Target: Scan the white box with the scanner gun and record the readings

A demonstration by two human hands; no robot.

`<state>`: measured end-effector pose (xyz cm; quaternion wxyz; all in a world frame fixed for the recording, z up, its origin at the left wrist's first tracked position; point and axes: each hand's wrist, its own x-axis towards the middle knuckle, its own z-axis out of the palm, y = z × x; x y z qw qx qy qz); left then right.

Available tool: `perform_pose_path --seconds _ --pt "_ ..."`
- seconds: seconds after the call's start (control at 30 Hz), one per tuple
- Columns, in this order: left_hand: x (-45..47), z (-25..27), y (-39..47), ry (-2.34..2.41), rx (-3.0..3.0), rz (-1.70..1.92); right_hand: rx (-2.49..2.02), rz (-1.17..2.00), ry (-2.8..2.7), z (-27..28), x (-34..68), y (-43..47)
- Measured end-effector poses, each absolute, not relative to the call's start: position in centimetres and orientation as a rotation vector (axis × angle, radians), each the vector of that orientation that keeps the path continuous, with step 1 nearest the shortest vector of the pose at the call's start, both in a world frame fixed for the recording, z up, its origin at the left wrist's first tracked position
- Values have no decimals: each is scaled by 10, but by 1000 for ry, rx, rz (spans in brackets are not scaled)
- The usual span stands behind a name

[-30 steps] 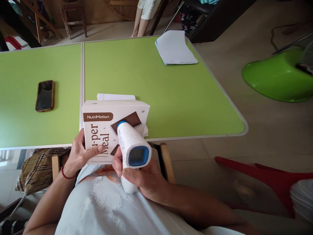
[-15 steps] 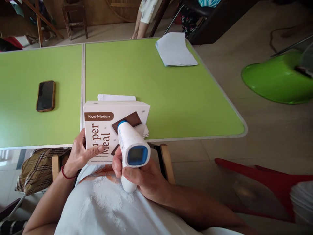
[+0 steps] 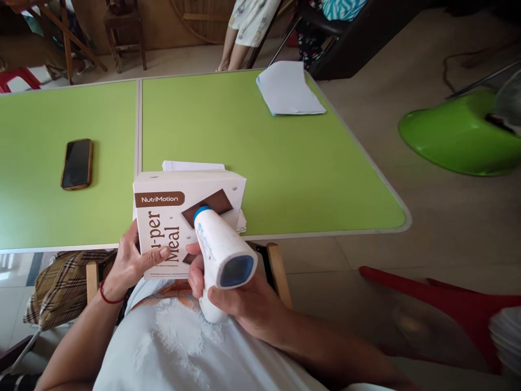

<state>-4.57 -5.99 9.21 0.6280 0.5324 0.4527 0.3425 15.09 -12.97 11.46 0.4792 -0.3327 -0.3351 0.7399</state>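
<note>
My left hand [image 3: 137, 255], a red string on its wrist, is closed on the left edge of a white NutriMotion box [image 3: 160, 239], its thumb across the front. The box is held upright at the table's near edge. In my right hand [image 3: 240, 304] is a white infrared thermometer [image 3: 215, 244] with a blue ring at its front end and a blue-framed screen facing me. Its front end points at the brown picture on the box; whether they touch I cannot tell. Behind the box, white papers [image 3: 193, 165] lie partly hidden on the green table [image 3: 285, 179].
A phone [image 3: 77, 164] lies on the left part of the table, and folded white paper [image 3: 290, 88] at the far right corner. A green chair [image 3: 451, 136] and a red stool [image 3: 439, 309] stand to the right. A person's legs [image 3: 240, 41] show beyond the table.
The box has shifted slightly left in the view. The thermometer's screen end has swung a little to the right, and its screen looks darker. Both hands keep their holds.
</note>
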Motion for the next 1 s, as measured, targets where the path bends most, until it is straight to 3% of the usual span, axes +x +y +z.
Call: perform_pose_path --seconds 0.2,0.33,0.47,0.63,1.0 --pt "-42 122 -40 1041 1404 932 -1009 1488 -1129 140 182 -111" --pt "-30 127 32 792 1519 1075 -1124 999 -1358 131 212 -55" --pt "-18 99 128 615 1449 1211 -1278 525 -1509 105 248 15" --pt "-7 65 198 647 1357 1171 -1652 431 -1706 72 283 67" --pt "-6 45 210 683 1510 1026 -1988 393 -1856 51 284 97"
